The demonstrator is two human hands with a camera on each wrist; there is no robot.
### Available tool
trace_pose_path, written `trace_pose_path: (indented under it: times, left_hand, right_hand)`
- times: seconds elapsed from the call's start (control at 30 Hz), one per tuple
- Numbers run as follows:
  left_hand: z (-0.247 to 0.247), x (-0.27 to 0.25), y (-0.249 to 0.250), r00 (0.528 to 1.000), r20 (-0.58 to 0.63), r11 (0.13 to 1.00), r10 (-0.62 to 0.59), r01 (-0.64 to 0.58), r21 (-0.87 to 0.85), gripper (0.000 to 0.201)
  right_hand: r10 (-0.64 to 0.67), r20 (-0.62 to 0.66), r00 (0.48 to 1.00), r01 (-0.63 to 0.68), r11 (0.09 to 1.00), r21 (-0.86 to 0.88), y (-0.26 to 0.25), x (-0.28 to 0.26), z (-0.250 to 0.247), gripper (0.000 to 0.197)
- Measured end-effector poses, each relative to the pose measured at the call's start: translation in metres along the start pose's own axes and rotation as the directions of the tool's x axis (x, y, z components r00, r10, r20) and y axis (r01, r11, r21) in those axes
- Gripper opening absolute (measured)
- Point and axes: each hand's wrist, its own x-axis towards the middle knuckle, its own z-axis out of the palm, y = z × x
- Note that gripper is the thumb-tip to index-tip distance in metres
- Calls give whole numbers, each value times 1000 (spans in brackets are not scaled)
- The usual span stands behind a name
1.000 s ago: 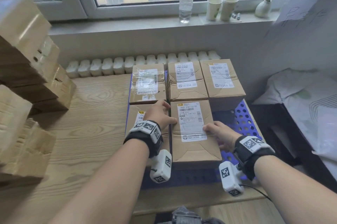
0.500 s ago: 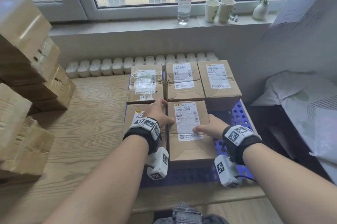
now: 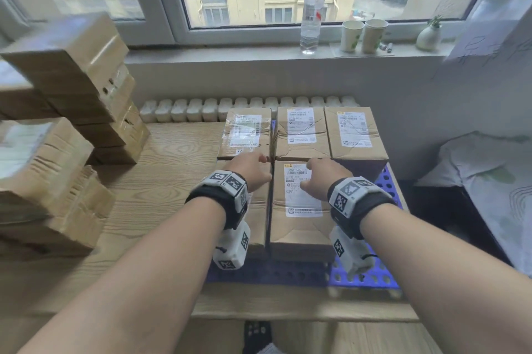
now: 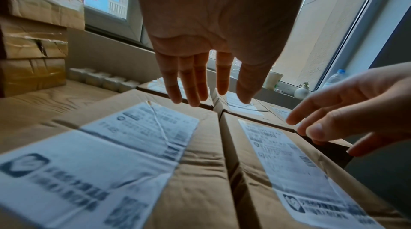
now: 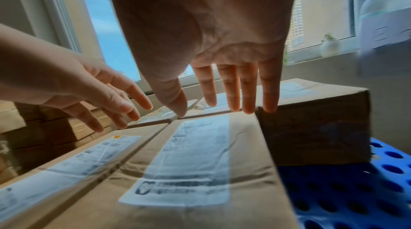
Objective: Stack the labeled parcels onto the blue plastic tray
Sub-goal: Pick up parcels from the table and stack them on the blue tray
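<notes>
Both hands have slid forward since a second ago, from the flanks of the front middle parcel (image 3: 299,204) up to its far end. So right now the left hand (image 3: 250,170) sits over the seam between that parcel and the front left parcel (image 3: 257,209), fingers straight and loosely spread, hanging just above the cardboard in the left wrist view. The right hand (image 3: 325,178) is over the far part of the front middle parcel's label, also flat with fingers apart and gripping nothing; its fingertips (image 5: 249,108) reach the far top edge, right where the back right parcel (image 3: 355,132) begins. Can't tell if they actually press the box or only hover.

All five labeled parcels sit on the blue plastic tray (image 3: 383,278): three in the back row, two in front, packed tight against each other. The tray's front right corner is bare, perforated holes showing.

Writing-wise, the front middle label reads something like "902F C301" up top and "C301" again lower down, plus a barcode. The rest of the print is too blurry to read, and the back left parcel (image 3: 244,132) has glossy tape over its label.

More brown boxes (image 3: 72,88) are stacked on the wooden table (image 3: 172,169) off to the left.
</notes>
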Motion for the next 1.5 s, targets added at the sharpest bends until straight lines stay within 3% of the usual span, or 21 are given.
trace_pose_path:
  times: [0.3, 0.6, 0.93, 1.03, 1.3, 1.5]
  left_hand:
    - [-47, -42, -41, 991, -125, 998, -38, 45, 54, 40]
    - [-106, -55, -83, 986, -168, 992, -15, 36, 122, 35]
    - [-232, -62, -172, 960, -269, 993, 72, -44, 108, 23]
    - [-267, -59, -209, 957, -281, 995, 73, -52, 82, 21]
    - [-326, -43, -276, 904, -426, 998, 34, -51, -27, 23]
    - [-351, -14, -309, 845, -528, 986, -84, -8, -169, 40]
  right_hand:
    - [-184, -25, 983, 182, 982, -53, -75, -13, -6, 35]
    - [-275, -67, 959, 269, 960, -81, -158, -20, -22, 35]
    - [-251, -158, 955, 244, 968, -60, -279, -3, -42, 34]
    - [-229, -184, 956, 222, 973, -59, -320, 5, -45, 20]
    - [-161, -260, 952, 187, 979, 77, -388, 15, -60, 36]
    - [-147, -263, 954, 196, 966, 169, -421, 46, -79, 57]
